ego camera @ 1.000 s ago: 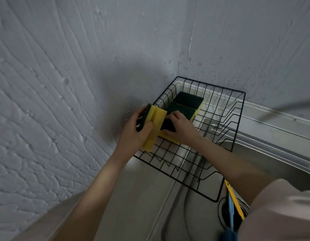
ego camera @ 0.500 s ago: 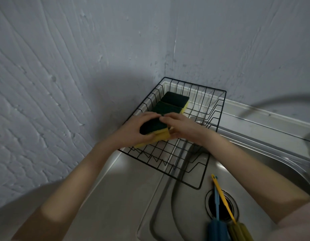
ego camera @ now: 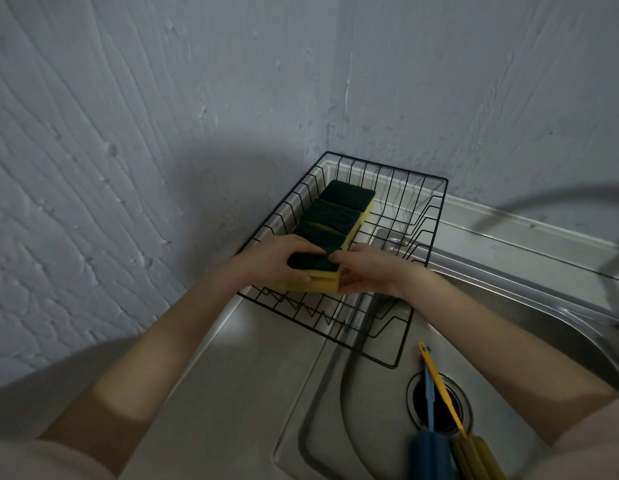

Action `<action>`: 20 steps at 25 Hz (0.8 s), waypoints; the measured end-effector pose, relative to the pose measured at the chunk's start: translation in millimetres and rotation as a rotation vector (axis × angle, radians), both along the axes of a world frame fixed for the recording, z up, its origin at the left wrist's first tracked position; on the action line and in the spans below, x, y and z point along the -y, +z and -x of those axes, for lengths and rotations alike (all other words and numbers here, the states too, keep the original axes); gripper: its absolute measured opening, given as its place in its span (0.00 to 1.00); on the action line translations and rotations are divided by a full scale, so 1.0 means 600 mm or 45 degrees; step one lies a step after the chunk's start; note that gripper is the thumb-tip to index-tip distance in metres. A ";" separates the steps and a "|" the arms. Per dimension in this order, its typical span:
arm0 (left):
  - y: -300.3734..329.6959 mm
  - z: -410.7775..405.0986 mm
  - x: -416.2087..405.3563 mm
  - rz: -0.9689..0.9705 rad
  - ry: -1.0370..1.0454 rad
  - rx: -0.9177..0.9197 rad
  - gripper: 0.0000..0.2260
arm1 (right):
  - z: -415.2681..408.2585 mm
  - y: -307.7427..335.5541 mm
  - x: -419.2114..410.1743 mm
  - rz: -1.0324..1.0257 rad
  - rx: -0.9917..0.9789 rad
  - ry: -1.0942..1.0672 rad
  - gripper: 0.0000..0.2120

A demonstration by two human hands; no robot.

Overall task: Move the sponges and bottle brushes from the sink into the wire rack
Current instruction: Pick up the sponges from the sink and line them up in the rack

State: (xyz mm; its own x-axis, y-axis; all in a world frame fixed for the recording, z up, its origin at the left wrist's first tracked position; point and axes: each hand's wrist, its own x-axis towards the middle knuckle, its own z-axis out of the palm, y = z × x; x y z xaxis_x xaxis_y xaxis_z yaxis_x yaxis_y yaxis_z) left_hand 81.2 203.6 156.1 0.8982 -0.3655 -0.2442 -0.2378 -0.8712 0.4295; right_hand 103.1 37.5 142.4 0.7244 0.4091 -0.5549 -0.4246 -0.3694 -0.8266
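Four sponges in or at the wire rack (ego camera: 436,216), two bottle brushes yet to move.

Both hands pinch the nearest sponge (ego camera: 313,274), green side up: the left hand (ego camera: 271,259) has fingers over its top and thumb on the yellow front, the right hand (ego camera: 367,273) clamps its right end. It sits at the rack's near-left corner, closing a row with three sponges (ego camera: 339,214) along the rack's left side. I judge the sponge step nearly finished; next, both grips must let go and reach below the rack, where the blue brush (ego camera: 428,410) and yellow brush (ego camera: 439,386) lie across the sink (ego camera: 336,427) drain.
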 end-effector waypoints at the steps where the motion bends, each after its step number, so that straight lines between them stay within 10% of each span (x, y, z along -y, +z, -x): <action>1: 0.000 -0.001 0.002 -0.009 -0.007 0.008 0.24 | 0.002 -0.002 0.000 -0.005 -0.006 -0.002 0.16; 20: -0.057 0.007 -0.020 -0.139 0.095 0.014 0.22 | 0.011 -0.043 -0.048 0.368 0.198 -0.072 0.28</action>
